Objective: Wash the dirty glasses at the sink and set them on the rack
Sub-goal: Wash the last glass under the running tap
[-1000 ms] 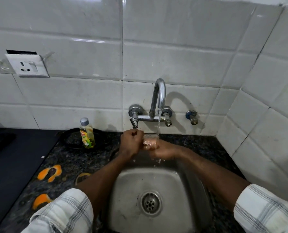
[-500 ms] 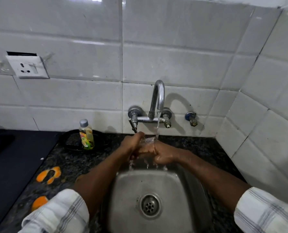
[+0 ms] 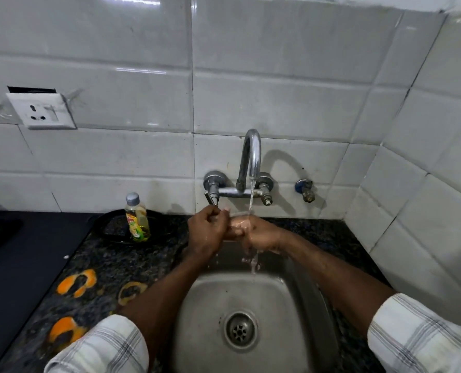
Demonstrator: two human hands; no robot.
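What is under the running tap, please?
The left hand and right hand hold a clear glass in the water, above the sink. The hands cover most of the glass.

- The left sleeve (image 3: 100, 345) is white cloth, checked with thin grey lines and a few darker ones.
- It ends in a thick, bunched edge with soft folds, as though rolled back.
- The right sleeve (image 3: 423, 337) is the same white and grey check, its lines crossing in wide squares.
- A small dark mark sits at its far outer edge; it may be a thread or a seam, too small to tell.
- Both forearms are bare below the sleeves.
- The left hand (image 3: 208, 232) and the right hand (image 3: 261, 235) are bare; the right one glistens wet.
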